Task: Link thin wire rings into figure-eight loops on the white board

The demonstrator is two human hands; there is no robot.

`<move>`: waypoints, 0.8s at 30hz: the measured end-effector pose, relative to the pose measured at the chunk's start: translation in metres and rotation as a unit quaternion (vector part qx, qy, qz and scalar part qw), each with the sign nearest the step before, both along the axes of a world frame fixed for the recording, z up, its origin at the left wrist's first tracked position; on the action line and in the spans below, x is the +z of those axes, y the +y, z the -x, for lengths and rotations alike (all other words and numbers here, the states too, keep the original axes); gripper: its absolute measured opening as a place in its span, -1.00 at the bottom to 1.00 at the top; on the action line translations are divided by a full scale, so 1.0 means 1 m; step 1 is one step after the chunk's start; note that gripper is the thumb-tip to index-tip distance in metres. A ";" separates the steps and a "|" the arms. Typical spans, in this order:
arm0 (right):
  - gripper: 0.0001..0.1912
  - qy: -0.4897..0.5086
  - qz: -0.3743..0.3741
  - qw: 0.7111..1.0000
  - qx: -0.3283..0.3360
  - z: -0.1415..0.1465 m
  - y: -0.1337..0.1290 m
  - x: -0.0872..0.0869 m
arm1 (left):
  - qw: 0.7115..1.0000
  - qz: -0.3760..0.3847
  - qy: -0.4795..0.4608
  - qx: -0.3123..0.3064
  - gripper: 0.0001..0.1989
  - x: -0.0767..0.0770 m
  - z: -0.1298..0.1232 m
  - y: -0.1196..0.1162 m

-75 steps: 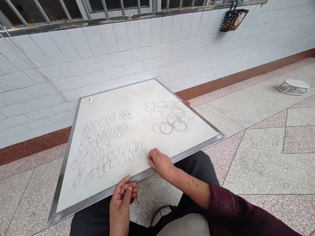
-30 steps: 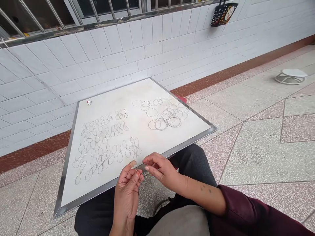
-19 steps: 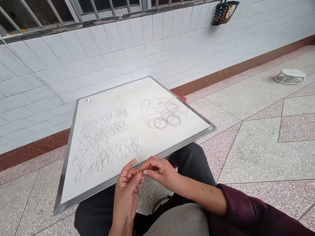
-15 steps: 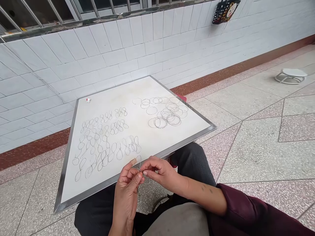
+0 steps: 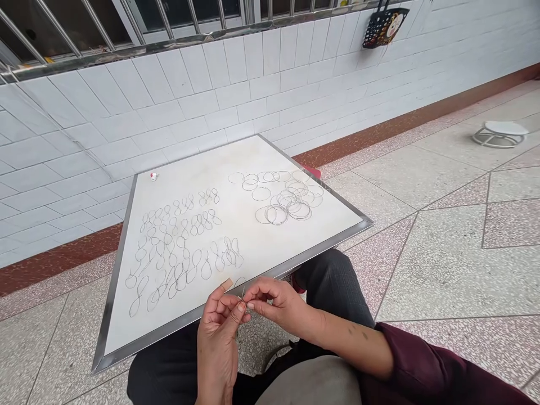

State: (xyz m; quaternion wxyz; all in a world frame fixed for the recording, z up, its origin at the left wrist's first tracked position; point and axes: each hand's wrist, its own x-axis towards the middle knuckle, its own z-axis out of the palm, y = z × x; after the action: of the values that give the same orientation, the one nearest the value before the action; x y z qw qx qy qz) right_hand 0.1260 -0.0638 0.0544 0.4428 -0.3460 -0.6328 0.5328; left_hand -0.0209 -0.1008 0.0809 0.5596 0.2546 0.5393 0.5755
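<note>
Just over the table's near edge, my left hand (image 5: pixel 223 320) and my right hand (image 5: pixel 278 304) meet at the fingertips. Between thumb and index finger, my left hand pinches a thin wire loop (image 5: pixel 240 279), part of which stands up above the fingers. My right thumb and index finger are closed on the same wire, close to where it crosses; the exact crossing is too small to make out. A tan wrap covers a left fingertip. Several wire figure-eights (image 5: pixel 206 269) lie in rows on the left of the white table (image 5: pixel 236 157).
Overlapping round wire rings (image 5: pixel 276 214) lie on the table's right side. A small white and red object (image 5: pixel 154 176) sits near its far left corner. The tiled wall (image 5: pixel 189 107) stands behind. A white stool (image 5: pixel 500 134) is at far right; a black bag (image 5: pixel 385 27) hangs above.
The wire loop above my fingers has tilted and shows lower. Both hands stay together and closed on it. The whole view has shifted slightly.
</note>
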 end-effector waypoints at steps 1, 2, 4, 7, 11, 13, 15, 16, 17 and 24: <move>-0.95 0.001 0.006 1.000 -0.003 0.000 0.000 -0.001 | 1.000 0.003 0.002 -0.001 -0.43 0.001 0.000 0.000; -0.96 0.003 0.011 1.000 -0.004 0.000 0.000 -0.001 | 1.000 0.006 0.003 -0.003 -0.42 0.001 0.000 -0.001; -0.97 0.006 0.017 1.000 -0.001 0.000 0.000 -0.003 | 1.000 0.009 0.005 -0.006 -0.41 0.003 0.000 -0.001; -0.99 0.011 0.026 1.000 0.006 0.000 0.001 -0.005 | 1.000 0.008 0.004 -0.004 -0.40 0.003 -0.001 -0.001; -0.88 0.063 0.074 0.995 0.032 0.001 0.001 -0.013 | 1.000 0.008 -0.002 -0.006 -0.41 -0.001 -0.001 -0.001; -0.80 0.088 0.100 0.990 0.042 0.002 0.001 -0.018 | 1.000 0.012 -0.011 -0.012 -0.39 -0.003 -0.001 -0.002; -0.74 0.098 0.117 0.987 0.049 0.001 0.001 -0.022 | 0.999 0.018 -0.025 -0.022 -0.36 -0.004 -0.002 -0.002; -0.72 0.100 0.122 0.986 0.053 0.001 0.001 -0.023 | 0.999 0.022 -0.033 -0.028 -0.34 -0.005 -0.002 -0.003; -0.71 0.102 0.125 0.985 0.059 0.000 0.001 -0.024 | 0.998 0.026 -0.040 -0.035 -0.33 -0.005 -0.002 -0.003; -0.78 0.072 0.115 0.985 0.109 -0.007 0.005 -0.020 | 0.998 0.033 -0.023 -0.048 -0.31 -0.006 -0.001 -0.005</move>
State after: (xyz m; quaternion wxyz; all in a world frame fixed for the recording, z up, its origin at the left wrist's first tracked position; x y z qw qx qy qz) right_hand 0.1332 -0.0589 0.0345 0.3838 -0.2844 -0.5672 0.6709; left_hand -0.0202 -0.1061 0.0747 0.6072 0.2481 0.5322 0.5353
